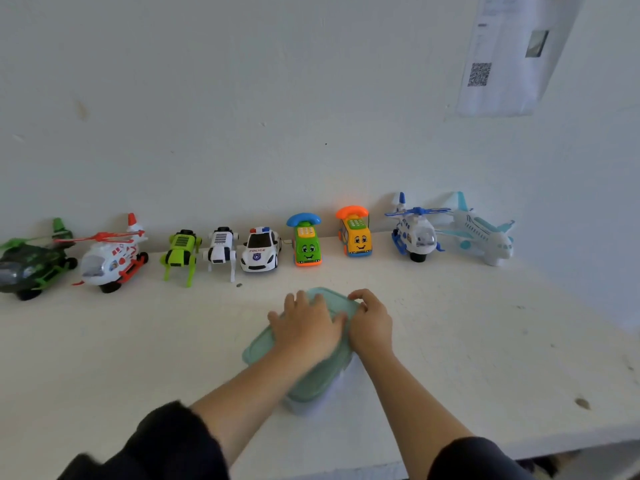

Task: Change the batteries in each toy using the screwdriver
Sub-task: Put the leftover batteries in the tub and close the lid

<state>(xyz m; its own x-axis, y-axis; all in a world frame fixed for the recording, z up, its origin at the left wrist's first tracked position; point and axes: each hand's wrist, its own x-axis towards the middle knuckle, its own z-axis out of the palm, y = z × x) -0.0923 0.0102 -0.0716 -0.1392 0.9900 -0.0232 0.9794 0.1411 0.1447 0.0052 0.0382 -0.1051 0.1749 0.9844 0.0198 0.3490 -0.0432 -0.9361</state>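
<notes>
A clear plastic container with a pale green lid (311,382) sits on the white table in front of me. My left hand (306,323) lies flat on top of the lid with fingers spread. My right hand (370,322) grips the lid's far right corner, fingers curled over its edge. Several toys stand in a row along the wall: a dark green helicopter (33,263), a red and white helicopter (110,258), a green robot dog (180,254), a white robot dog (221,249), a police car (261,251), a green phone car (306,244) and an orange phone car (356,233). No screwdriver or batteries are visible.
A blue and white helicopter (414,230) and a pale blue airplane (481,230) end the row at the right. The white table (138,341) meets the wall behind the toys; its front edge runs at lower right. A printed sheet with a QR code (502,57) hangs on the wall.
</notes>
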